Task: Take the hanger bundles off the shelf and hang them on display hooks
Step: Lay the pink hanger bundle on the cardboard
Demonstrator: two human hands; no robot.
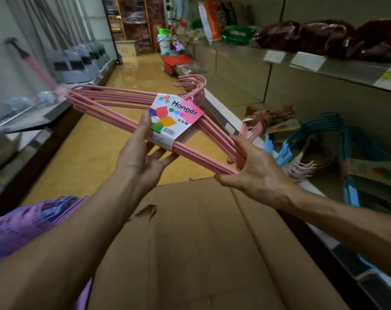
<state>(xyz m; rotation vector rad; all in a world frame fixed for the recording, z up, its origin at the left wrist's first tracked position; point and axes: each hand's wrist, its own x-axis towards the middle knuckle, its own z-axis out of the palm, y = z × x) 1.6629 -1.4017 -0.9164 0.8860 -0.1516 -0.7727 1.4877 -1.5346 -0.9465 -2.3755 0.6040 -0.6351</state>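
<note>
A bundle of pink hangers [114,101] wrapped in a white paper label reading "Hanger" [175,118] is held flat in mid-air over the aisle, hooks pointing away. My left hand [145,157] grips it from below at the label, thumb along the label's left edge. My right hand [252,168] clasps the near right corner of the bundle. More hanger bundles lie on the low shelf at the right: a pink one [266,121], blue ones [320,133] and a pale pink one [306,166].
A large brown cardboard box [201,242] lies just below my arms. A purple plastic basket [22,224] is at the lower left. Brooms and dustpans [78,63] line the left wall. The right shelving [324,66] carries bagged goods above. The yellow floor [127,72] runs ahead.
</note>
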